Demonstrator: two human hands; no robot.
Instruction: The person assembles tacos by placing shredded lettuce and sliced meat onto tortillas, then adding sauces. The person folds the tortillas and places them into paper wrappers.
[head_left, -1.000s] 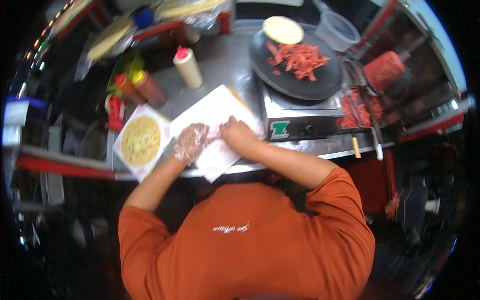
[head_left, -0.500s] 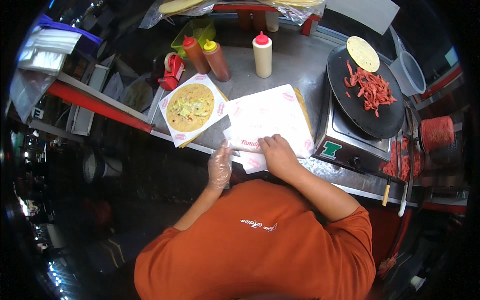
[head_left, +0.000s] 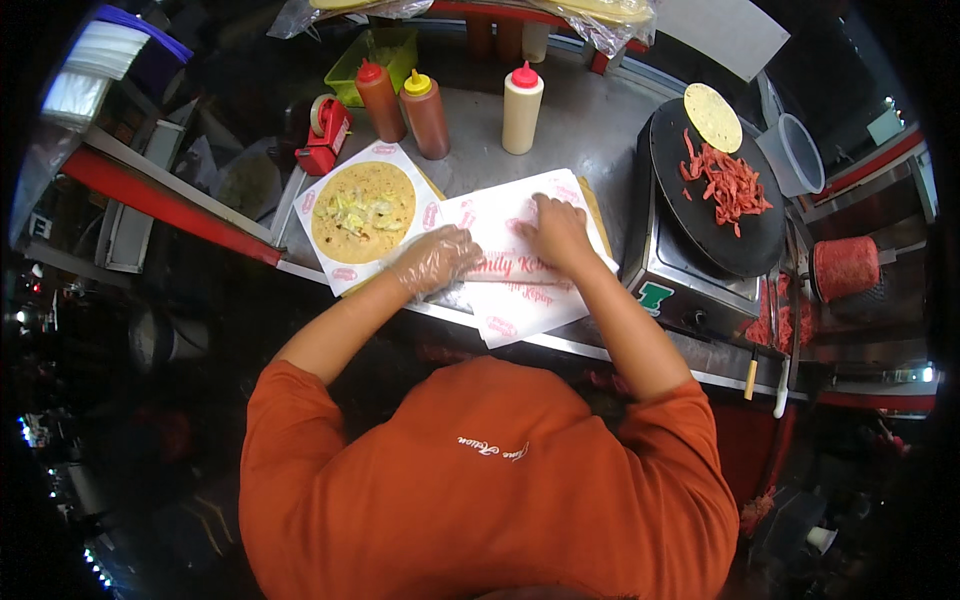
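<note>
Mid-frame now, the gloved left hand point(head_left: 437, 262) covers the left edge of the white paper point(head_left: 490, 213), apparently bracing it (can't tell whether its fingers grip), while the right hand point(head_left: 562, 232) lies on top, fingers parted, clasping nothing, seemingly steadying it.

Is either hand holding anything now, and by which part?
The gloved left hand is at the left end of the white paper, the right hand over its upper part; whether either grips it can't be told.

Whether the folded paper point(head_left: 520, 268) holds something inside, I cannot tell. The upper edge cuts the plastic-wrapped flatbreads point(head_left: 612, 9), the lower edge the orange shirt point(head_left: 490, 515). The contents of the green basket point(head_left: 345, 88) are too dim to name.
</note>
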